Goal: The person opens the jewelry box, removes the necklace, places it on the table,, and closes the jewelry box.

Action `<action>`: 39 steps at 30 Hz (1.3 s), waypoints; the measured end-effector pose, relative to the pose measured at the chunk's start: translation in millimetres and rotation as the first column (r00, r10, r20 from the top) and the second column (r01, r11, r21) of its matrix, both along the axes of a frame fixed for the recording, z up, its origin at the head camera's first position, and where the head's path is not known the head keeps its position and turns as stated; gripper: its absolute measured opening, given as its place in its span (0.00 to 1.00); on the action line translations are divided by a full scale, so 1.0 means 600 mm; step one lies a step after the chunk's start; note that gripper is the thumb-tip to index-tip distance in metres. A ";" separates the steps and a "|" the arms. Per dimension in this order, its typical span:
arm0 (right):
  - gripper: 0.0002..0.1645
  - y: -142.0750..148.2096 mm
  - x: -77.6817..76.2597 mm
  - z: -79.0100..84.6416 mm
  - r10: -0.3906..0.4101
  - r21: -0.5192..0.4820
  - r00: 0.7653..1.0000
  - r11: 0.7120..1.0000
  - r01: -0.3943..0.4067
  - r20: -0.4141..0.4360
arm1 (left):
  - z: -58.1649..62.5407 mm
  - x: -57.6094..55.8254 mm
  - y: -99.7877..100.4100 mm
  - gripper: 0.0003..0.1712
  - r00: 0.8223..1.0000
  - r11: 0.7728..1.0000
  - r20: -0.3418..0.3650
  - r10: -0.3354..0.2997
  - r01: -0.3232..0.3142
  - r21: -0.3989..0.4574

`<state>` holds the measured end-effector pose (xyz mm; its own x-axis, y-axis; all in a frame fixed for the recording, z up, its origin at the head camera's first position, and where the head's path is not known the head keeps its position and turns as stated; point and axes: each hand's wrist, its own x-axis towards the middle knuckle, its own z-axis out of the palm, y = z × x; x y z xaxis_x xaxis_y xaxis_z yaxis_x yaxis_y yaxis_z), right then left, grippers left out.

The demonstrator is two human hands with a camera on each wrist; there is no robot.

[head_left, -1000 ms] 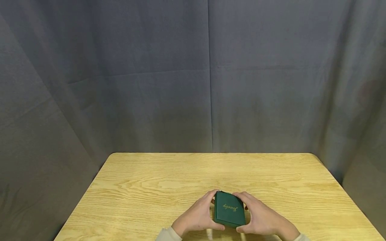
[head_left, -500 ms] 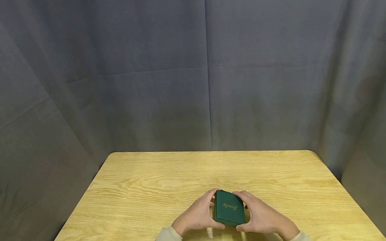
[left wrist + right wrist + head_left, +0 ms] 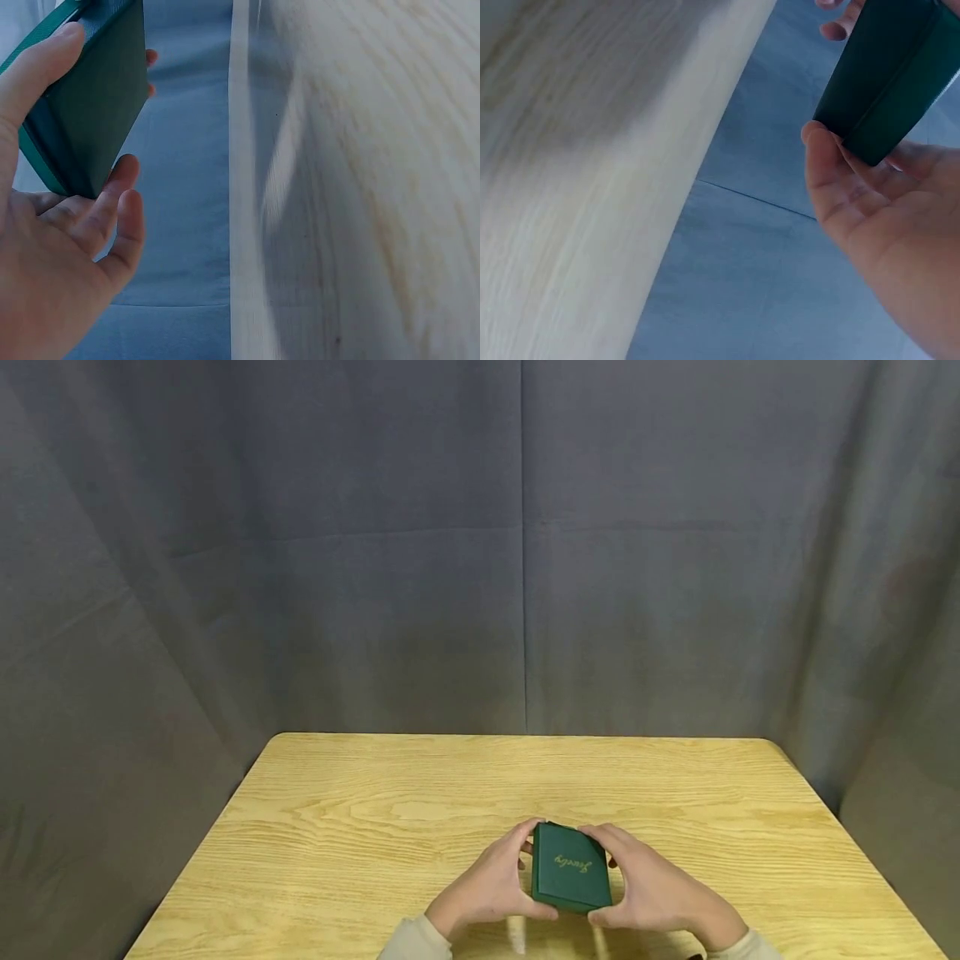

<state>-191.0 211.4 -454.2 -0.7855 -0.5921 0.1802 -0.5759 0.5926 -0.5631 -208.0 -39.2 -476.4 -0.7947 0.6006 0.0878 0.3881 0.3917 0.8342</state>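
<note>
A dark green jewelry box (image 3: 573, 868) with gold "Jewelry" lettering, upside down in the head view, is held between both hands above the table near its front edge. Its lid looks closed. The left hand (image 3: 491, 878) grips the left side, thumb at the near edge and fingers at the far corner and beneath. On the opposite side, the right hand (image 3: 651, 887) holds it in the same way. In the left wrist view, the box (image 3: 97, 97) is off the tabletop, fingers curled under its lower edge. The right wrist view shows fingertips supporting the box's corner (image 3: 885, 82).
A light wood-grain table (image 3: 360, 827) spreads ahead and to both sides of the hands. Grey cloth curtains (image 3: 405, 610) hang behind it and along the left and right.
The box and both hands appear slightly higher in the head view, with the camera shifting a little too. The grip on the box looks the same.
</note>
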 end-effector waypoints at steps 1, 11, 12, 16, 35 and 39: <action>0.53 0.000 0.000 0.001 0.000 0.003 1.000 1.000 0.000 -0.009 | 0.001 0.000 0.000 0.59 1.000 1.000 0.002 0.002 -0.002 0.000; 0.54 -0.006 0.002 0.006 -0.040 -0.018 0.997 0.999 0.039 -0.059 | 0.008 0.005 0.001 0.60 0.999 0.999 -0.036 0.040 -0.040 0.017; 0.54 -0.006 0.002 0.007 -0.042 -0.020 0.997 0.999 0.041 -0.063 | 0.009 0.006 0.001 0.61 0.998 0.999 -0.034 0.043 -0.043 0.021; 0.54 -0.004 0.003 0.011 -0.043 -0.026 0.997 0.999 0.041 -0.058 | 0.011 0.005 0.002 0.62 0.998 0.998 -0.024 0.049 -0.049 0.034; 0.54 0.004 0.003 0.023 -0.025 -0.056 0.997 0.998 0.021 -0.078 | 0.015 0.005 0.001 0.58 0.997 0.997 0.045 0.056 -0.058 0.052; 0.54 0.005 0.002 0.022 -0.005 -0.059 0.996 0.998 0.000 -0.087 | 0.017 0.006 0.001 0.60 0.998 0.998 0.013 0.054 -0.054 0.018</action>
